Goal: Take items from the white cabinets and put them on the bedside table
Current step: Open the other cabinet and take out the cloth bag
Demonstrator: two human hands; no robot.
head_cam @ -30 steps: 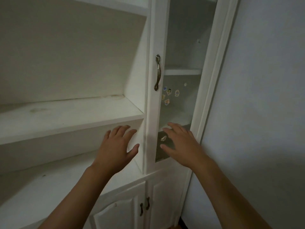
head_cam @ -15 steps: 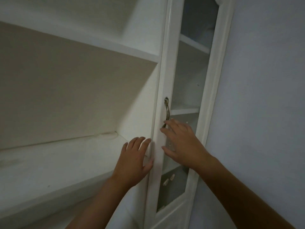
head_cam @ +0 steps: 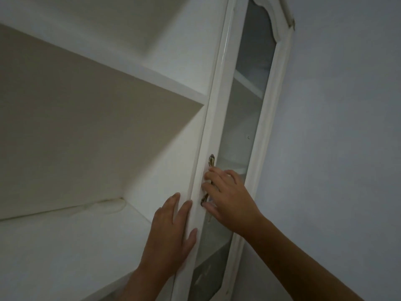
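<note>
While I look up along the cabinet (head_cam: 152, 51), my right hand (head_cam: 230, 200) has its fingers curled about the metal handle (head_cam: 211, 162) on the glass door (head_cam: 245, 131). My left hand (head_cam: 169, 233) lies flat, fingers straight, against the door's left edge beside the open shelf (head_cam: 65, 235). Behind the glass I note inner shelves; whether anything stands on them I cannot tell.

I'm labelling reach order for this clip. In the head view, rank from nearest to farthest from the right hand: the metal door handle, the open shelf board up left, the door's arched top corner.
1. Metal door handle: under the right hand, its fingers on it.
2. Open shelf board: up and left of the hand.
3. Arched top corner: far above, upper right.
</note>
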